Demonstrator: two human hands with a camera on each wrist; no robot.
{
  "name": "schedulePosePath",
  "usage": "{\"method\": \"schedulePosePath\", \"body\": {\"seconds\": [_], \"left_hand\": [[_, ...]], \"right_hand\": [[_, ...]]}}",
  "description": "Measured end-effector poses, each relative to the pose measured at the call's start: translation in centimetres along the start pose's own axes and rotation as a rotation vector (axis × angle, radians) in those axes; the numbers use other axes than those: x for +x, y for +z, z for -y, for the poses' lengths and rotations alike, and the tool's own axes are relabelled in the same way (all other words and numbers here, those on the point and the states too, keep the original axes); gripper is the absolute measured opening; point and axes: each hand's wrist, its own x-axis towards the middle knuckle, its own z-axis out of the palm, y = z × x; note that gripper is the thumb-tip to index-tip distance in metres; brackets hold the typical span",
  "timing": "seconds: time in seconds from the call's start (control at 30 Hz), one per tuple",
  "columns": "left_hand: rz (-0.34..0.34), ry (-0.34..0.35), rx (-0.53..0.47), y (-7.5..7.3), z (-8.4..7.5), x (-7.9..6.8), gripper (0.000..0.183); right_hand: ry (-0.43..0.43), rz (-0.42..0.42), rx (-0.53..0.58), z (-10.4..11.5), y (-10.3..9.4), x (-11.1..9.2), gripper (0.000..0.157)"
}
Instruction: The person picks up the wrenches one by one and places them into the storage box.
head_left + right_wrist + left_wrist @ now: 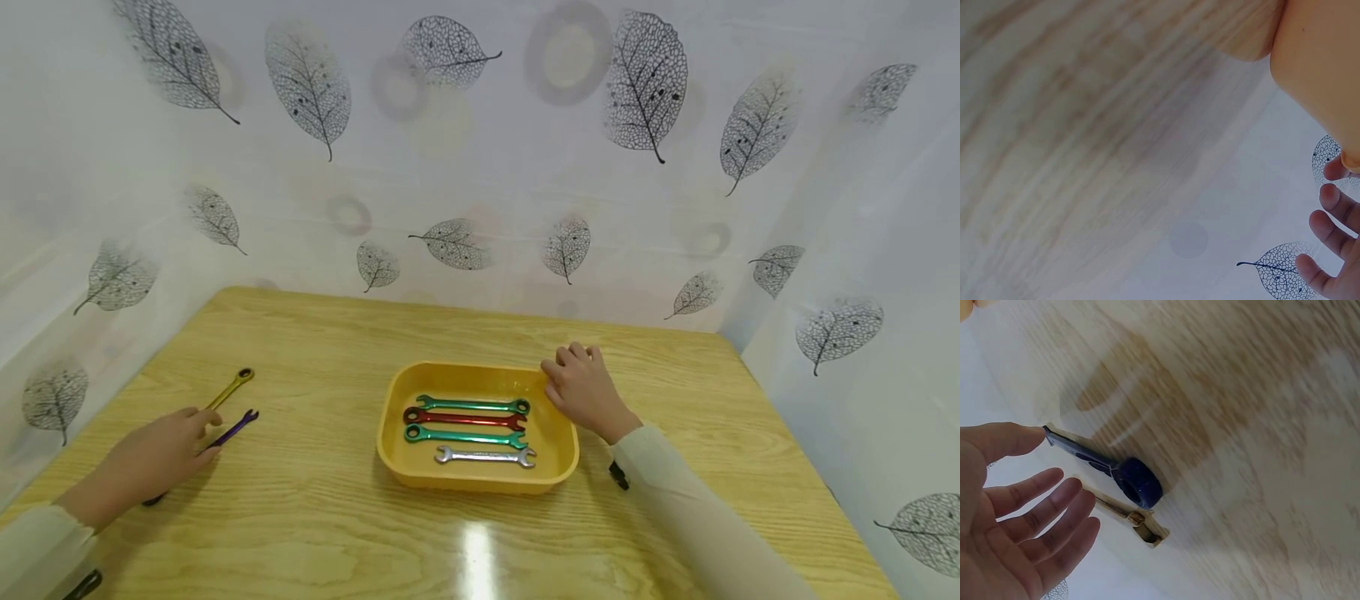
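Observation:
Over the left side of the table, my left hand (153, 450) reaches with relaxed, spread fingers above a purple wrench (236, 428) and a yellow wrench (231, 389). In the left wrist view its thumb overlaps the far end of the purple wrench (1082, 452), and nothing lies in the palm. My right hand (588, 392) grips the back right corner of a yellow plastic tray (480, 482), thumb inside the rim and fingers outside. Inside the tray lie two green wrenches (472, 405), a red wrench (468, 419) and a silver open-ended wrench (483, 456), roughly parallel.
The wood-grain table (315, 533) ends at a white leaf-printed curtain (480, 183) along the back and sides. Bare tabletop separates the tray from the two loose wrenches. A dark strap piece (618, 475) shows under the right sleeve.

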Motion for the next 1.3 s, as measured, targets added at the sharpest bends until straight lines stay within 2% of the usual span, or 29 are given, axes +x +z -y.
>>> {"method": "schedulePosePath", "body": {"seconds": [0.33, 0.53, 0.8, 1.0, 1.3], "left_hand": [[0.065, -0.037, -0.157, 0.3, 1.1, 0.1, 0.037], [0.073, -0.047, -0.188, 0.4, 1.6, 0.2, 0.038], [0.122, -0.079, -0.241, 0.3, 1.9, 0.2, 0.036], [0.104, -0.087, -0.255, 0.6, 2.1, -0.1, 0.032], [0.016, -0.088, -0.218, 1.2, 2.1, -1.2, 0.017]], "right_hand": [[0.0, -0.004, -0.006, 0.0, 0.0, 0.0, 0.007], [-0.006, -0.019, -0.01, 0.0, 0.0, 0.1, 0.004], [0.001, -0.009, -0.009, 0.0, 0.1, 0.0, 0.004], [0.003, -0.012, -0.011, 0.1, 0.0, -0.1, 0.006], [0.001, -0.008, -0.009, 0.2, -0.1, -0.1, 0.007]]}}
